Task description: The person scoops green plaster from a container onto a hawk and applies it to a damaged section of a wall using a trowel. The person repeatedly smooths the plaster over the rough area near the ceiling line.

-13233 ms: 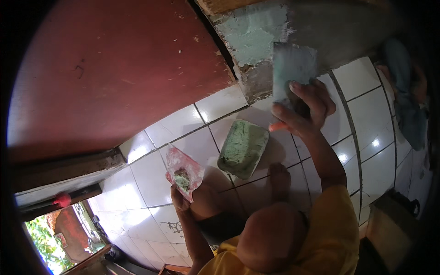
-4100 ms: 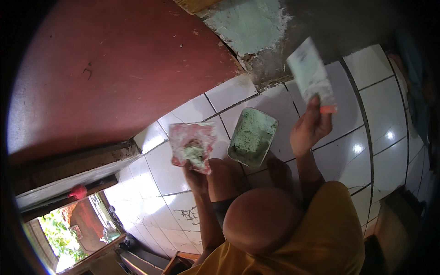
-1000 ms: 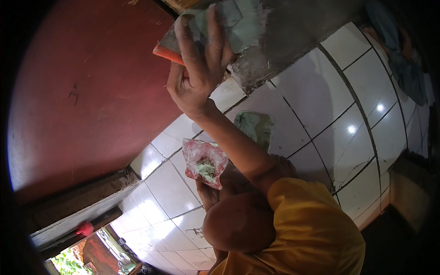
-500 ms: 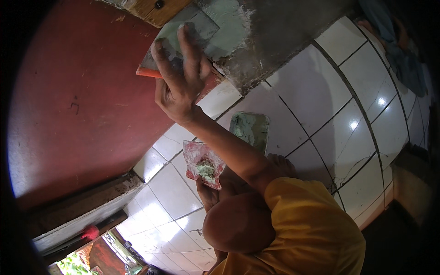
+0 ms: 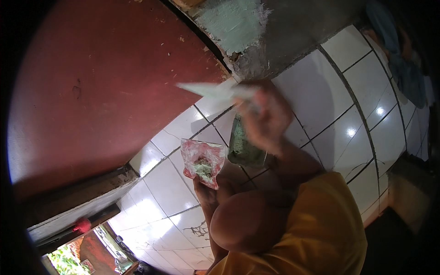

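My right hand, blurred by motion, is closed round a putty scraper. Its pale, flat blade points left, apart from the wall and toward the red door. Low in the middle, my left hand grips the lower edge of a red, white-smeared plate with a lump of pale green putty on it. Partly behind my right hand and forearm lies a rectangular tray coated inside with green putty. A pale green putty patch covers part of the grey wall at the top.
A red door panel fills the left side, with a dark gap along the wall. White floor tiles with dark joints stretch below the wall. Blue-grey cloth hangs at the far right. A bright opening shows at the lower left.
My right hand has drawn the putty scraper off the wall and back toward me, down and right above the tray. My left hand with the plate has barely moved.
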Demonstrator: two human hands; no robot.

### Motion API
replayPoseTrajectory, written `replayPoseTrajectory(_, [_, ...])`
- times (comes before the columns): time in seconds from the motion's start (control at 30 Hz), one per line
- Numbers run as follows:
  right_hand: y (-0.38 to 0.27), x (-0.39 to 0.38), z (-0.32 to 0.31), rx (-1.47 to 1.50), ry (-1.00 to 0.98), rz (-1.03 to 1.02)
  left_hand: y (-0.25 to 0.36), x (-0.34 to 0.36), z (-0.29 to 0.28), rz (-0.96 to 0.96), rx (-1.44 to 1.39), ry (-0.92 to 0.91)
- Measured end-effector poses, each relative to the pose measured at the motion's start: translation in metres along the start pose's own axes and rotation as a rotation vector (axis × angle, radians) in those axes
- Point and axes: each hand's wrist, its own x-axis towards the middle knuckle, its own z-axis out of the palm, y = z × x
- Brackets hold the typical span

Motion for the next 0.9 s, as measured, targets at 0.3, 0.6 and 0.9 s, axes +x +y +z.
replayPoseTrajectory(0.3, [0.04,0.11,-0.051,0.16,-0.186,0.078,0.008,-0.005,0.024,0.053,0.058,-0.001])
replayPoseTrajectory(0.6, [0.061,0.133,-0.04,0.36,-0.2,0.188,-0.001,-0.016,0.055,0.137,0.285,-0.007])
replayPoseTrajectory(0.9, [0.094,0.008,-0.065,0.171,-1.028,0.652,0.055,-0.009,0.138,-0.028,0.79,-0.273])
